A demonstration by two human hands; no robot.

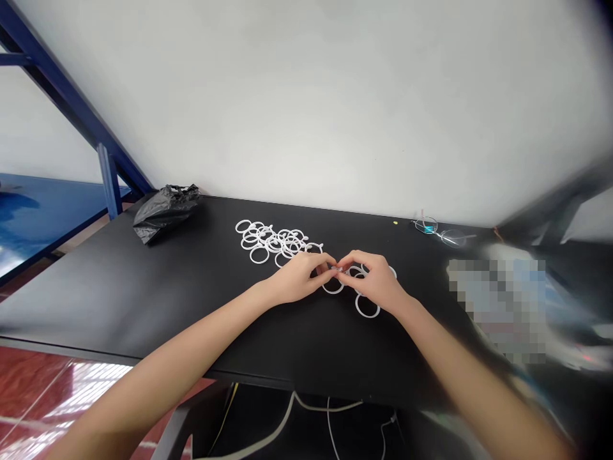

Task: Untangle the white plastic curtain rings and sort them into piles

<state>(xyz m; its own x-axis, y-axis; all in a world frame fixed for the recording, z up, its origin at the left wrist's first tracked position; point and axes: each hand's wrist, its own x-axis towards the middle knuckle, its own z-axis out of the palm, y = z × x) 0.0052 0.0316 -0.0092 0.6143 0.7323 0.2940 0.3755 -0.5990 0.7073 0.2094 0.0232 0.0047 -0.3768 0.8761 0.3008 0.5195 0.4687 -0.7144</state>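
My left hand point(306, 276) and my right hand point(376, 281) meet above the black table. Their fingertips pinch the small top part of a white ring point(332, 292), which looks like a curtain ring with an eyelet; its round loop hangs below my fingers. Fingers hide most of the detail there. Beyond my left hand lies a loose pile of similar white rings point(275, 243), several with small tabs. A few more rings lie under and beside my right hand, among them a ring point(368, 315) nearer the front.
On the black table point(182, 300), a crumpled black plastic bag point(165, 211) sits at the back left. Eyeglasses point(438, 233) rest near the wall at the back right. Clear plastic packaging point(569, 319) lies at the right, partly blurred. Cables point(282, 425) hang below the front edge.
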